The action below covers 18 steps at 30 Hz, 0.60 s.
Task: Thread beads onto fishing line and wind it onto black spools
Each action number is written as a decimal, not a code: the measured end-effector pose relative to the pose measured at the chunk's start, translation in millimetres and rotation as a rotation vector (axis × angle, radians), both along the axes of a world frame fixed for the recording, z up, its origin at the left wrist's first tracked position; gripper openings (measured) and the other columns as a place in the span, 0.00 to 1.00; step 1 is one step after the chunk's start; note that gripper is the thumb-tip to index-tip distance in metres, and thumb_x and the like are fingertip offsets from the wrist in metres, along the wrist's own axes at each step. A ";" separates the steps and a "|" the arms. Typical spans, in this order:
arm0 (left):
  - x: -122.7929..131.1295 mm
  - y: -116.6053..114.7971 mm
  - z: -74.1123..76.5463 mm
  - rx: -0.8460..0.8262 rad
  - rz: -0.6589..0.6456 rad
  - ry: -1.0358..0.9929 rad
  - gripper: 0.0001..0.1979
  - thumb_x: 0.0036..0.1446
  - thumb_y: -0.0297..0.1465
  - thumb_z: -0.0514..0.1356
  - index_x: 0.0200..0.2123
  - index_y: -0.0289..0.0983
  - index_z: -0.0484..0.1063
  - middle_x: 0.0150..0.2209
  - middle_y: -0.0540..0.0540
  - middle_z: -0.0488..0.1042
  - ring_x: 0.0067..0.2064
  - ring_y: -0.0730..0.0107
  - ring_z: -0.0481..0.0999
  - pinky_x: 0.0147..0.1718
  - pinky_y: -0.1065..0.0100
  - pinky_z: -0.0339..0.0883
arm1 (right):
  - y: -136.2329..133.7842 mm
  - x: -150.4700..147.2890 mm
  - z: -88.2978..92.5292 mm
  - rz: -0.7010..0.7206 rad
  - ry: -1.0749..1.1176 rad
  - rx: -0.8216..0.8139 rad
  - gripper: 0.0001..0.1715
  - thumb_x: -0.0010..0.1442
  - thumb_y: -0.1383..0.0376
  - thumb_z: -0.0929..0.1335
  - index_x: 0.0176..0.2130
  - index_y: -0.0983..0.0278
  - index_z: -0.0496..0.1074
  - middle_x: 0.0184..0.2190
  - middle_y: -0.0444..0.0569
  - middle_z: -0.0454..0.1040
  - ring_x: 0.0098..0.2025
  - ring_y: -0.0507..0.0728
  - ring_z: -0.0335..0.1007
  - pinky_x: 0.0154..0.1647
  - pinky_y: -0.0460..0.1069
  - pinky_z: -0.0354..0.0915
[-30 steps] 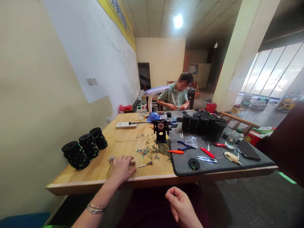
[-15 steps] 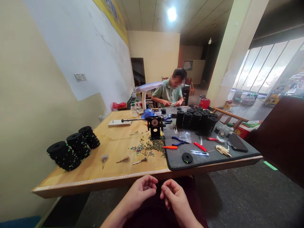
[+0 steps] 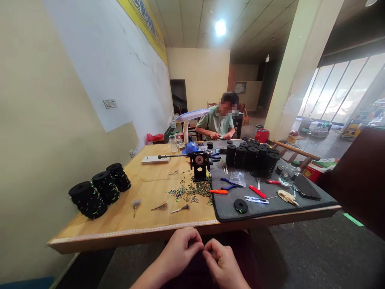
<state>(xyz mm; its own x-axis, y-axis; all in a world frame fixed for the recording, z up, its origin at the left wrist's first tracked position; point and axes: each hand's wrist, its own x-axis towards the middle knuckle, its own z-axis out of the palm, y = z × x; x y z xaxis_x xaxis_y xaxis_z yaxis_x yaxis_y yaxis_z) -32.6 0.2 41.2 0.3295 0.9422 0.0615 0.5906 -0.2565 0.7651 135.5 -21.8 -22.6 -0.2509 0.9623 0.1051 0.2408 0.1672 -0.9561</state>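
Observation:
In front of the table edge, low in the view, my left hand (image 3: 183, 249) is closed in a pinch, thumb against fingertips. My right hand (image 3: 223, 260) is pinched too, its fingertips almost meeting those of the left. Whatever lies between the fingers, if anything, is too small to make out. Closest on the table beyond them are a black foam spool (image 3: 241, 206) with a bit of green on it and a thin brush-like bundle (image 3: 179, 208). An orange-handled tool (image 3: 219, 192) lies farther in.
A hand-cranked winder (image 3: 199, 166) stands mid-table beside loose beads (image 3: 177, 193). Black spools stand at the left (image 3: 87, 200) and back right (image 3: 240, 156). Blue pliers (image 3: 230, 184), snips (image 3: 256, 200) and a bottle (image 3: 289, 173) lie on the grey mat. A co-worker (image 3: 219, 122) sits opposite.
My hands have come closer together, and both pinches have tightened. The whole scene has shifted slightly right and down as the camera turned.

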 end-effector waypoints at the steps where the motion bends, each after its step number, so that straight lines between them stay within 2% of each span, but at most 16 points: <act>1: -4.3 7.1 -0.5 0.023 0.023 0.027 0.08 0.53 0.31 0.57 0.25 0.37 0.74 0.26 0.47 0.75 0.31 0.65 0.71 0.31 0.69 0.61 | 0.9 -0.7 -1.4 0.000 0.011 -0.028 0.19 0.58 0.51 0.64 0.26 0.63 0.65 0.12 0.35 0.54 0.15 0.46 0.47 0.17 0.43 0.44; 4: -17.8 36.1 -6.3 0.167 0.182 0.158 0.07 0.54 0.30 0.56 0.32 0.37 0.74 0.33 0.44 0.77 0.37 0.61 0.73 0.38 0.65 0.63 | 4.4 -0.9 -4.8 -0.011 0.123 -0.179 0.21 0.57 0.48 0.63 0.28 0.63 0.63 0.10 0.36 0.60 0.11 0.46 0.48 0.13 0.42 0.43; 6: -23.6 56.1 -12.7 0.216 0.271 0.220 0.10 0.52 0.24 0.56 0.37 0.36 0.74 0.39 0.41 0.77 0.44 0.56 0.71 0.45 0.60 0.60 | 6.6 1.4 -4.7 -0.044 0.190 -0.210 0.23 0.55 0.46 0.64 0.29 0.63 0.64 0.17 0.42 0.69 0.13 0.47 0.54 0.13 0.42 0.46; 8: -25.7 72.0 -19.9 0.214 0.309 0.224 0.15 0.50 0.19 0.55 0.39 0.35 0.73 0.41 0.38 0.76 0.48 0.53 0.69 0.50 0.56 0.57 | 7.7 4.5 -2.6 -0.077 0.219 -0.193 0.25 0.52 0.45 0.67 0.28 0.65 0.67 0.23 0.47 0.73 0.18 0.48 0.60 0.14 0.41 0.51; 11: -25.5 83.4 -29.2 0.178 0.323 0.182 0.16 0.49 0.17 0.53 0.38 0.34 0.73 0.39 0.38 0.76 0.47 0.53 0.70 0.50 0.55 0.57 | 7.8 7.9 1.7 -0.085 0.251 -0.215 0.27 0.49 0.43 0.68 0.27 0.66 0.68 0.21 0.46 0.71 0.19 0.48 0.61 0.16 0.42 0.55; 14: -25.2 75.4 -35.2 0.131 0.306 0.103 0.13 0.51 0.20 0.53 0.39 0.33 0.72 0.37 0.40 0.75 0.43 0.57 0.73 0.45 0.59 0.62 | 7.7 7.9 3.8 -0.083 0.297 -0.283 0.29 0.47 0.42 0.68 0.27 0.65 0.65 0.15 0.41 0.68 0.14 0.46 0.54 0.14 0.41 0.51; 16: -23.7 58.1 -37.9 0.083 0.278 0.041 0.11 0.54 0.24 0.53 0.40 0.33 0.71 0.33 0.43 0.75 0.35 0.63 0.74 0.38 0.64 0.66 | 7.6 6.2 3.7 -0.090 0.328 -0.324 0.29 0.46 0.41 0.68 0.27 0.64 0.63 0.11 0.39 0.66 0.11 0.44 0.50 0.12 0.41 0.46; 18: -19.4 33.4 -40.3 -0.037 0.249 -0.098 0.09 0.55 0.29 0.53 0.38 0.34 0.71 0.29 0.48 0.73 0.27 0.69 0.71 0.27 0.69 0.65 | 6.6 3.3 3.0 -0.094 0.356 -0.358 0.29 0.46 0.41 0.68 0.27 0.63 0.61 0.10 0.37 0.65 0.10 0.44 0.47 0.11 0.40 0.43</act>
<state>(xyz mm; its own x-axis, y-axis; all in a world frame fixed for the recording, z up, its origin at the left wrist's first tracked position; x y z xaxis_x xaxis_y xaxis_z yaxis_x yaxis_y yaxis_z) -52.0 33.6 0.9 0.0814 0.9956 0.0460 0.5545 -0.0836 0.8279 138.7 -15.2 -19.6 -0.1702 0.9703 -0.1721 -0.1120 -0.1925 -0.9749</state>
